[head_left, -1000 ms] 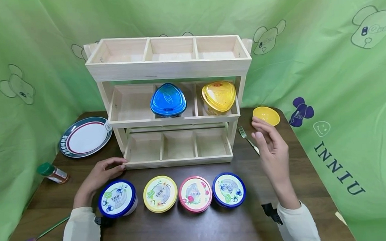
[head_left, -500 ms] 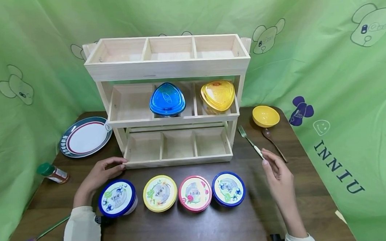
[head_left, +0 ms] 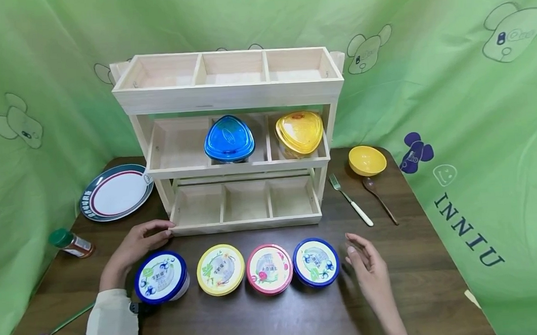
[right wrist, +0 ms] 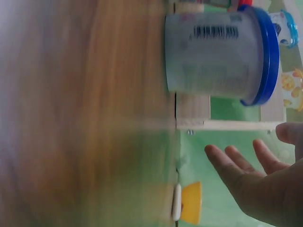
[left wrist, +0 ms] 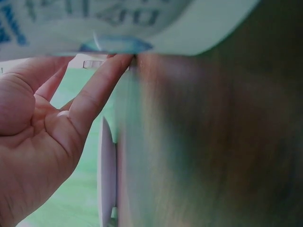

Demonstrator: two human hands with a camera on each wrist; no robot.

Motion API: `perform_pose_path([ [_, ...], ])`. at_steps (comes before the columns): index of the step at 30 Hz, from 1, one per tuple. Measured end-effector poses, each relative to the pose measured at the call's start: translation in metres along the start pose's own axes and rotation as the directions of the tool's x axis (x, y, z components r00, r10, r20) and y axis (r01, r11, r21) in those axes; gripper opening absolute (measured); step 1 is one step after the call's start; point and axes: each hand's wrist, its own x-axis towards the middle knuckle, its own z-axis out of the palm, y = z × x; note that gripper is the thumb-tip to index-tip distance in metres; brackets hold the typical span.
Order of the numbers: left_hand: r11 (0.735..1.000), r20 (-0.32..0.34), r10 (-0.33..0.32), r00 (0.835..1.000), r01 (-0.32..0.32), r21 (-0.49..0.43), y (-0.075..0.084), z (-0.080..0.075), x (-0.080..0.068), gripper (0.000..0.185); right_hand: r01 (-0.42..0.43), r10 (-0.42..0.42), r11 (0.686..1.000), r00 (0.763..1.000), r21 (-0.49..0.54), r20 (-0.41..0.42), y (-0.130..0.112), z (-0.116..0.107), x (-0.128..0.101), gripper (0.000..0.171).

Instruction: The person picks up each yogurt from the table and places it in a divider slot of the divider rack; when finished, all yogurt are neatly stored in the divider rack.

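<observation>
Blue-lidded tubs (head_left: 161,277) number two, plus one yellow-lidded tub (head_left: 220,269) and one pink-lidded tub (head_left: 270,269); the rightmost tub (head_left: 316,262) stands just left of your right hand (head_left: 369,268), loosely bent, holding nothing; your left hand (head_left: 138,242), fingers relaxed, seemingly touches the one wooden rack (head_left: 228,97)

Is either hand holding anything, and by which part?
Right hand: nothing. Left hand: at the lower left corner of the wooden shelf; grip or touch unclear.

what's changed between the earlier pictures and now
The right hand moved from in front of the yellow bowl back toward the person, and is now beside the rightmost tub, holding nothing. The left hand stayed at the lower left corner of the wooden rack; all four tubs stayed put.
</observation>
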Motion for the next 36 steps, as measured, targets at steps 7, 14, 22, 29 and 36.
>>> perform_pose_path([
  [7,1.000,0.006,0.029,1.000,-0.029,-0.001,0.000,0.000,-0.001,0.038,-0.022,0.018,0.999,0.996,0.045,0.087,-0.001,0.010,-0.009,0.044],
  [14,0.999,-0.004,0.033,0.999,-0.034,-0.011,0.001,-0.001,-0.002,0.038,0.039,-0.046,0.998,0.984,0.043,0.170,-0.002,0.018,-0.011,0.046],
  [22,0.999,-0.011,0.029,1.000,-0.029,0.022,0.002,0.000,-0.002,0.038,0.066,-0.056,0.997,0.952,-0.025,0.301,0.003,0.021,-0.012,0.032],
  [29,0.999,-0.003,0.028,1.000,-0.028,0.021,0.001,0.004,-0.004,0.035,0.055,-0.042,0.998,0.959,-0.037,0.282,0.004,0.021,-0.013,0.030],
  [36,0.999,-0.015,0.030,0.999,-0.030,0.034,-0.001,0.003,-0.006,0.037,0.068,-0.056,0.997,0.966,-0.039,0.254,0.000,0.013,-0.010,0.031],
])
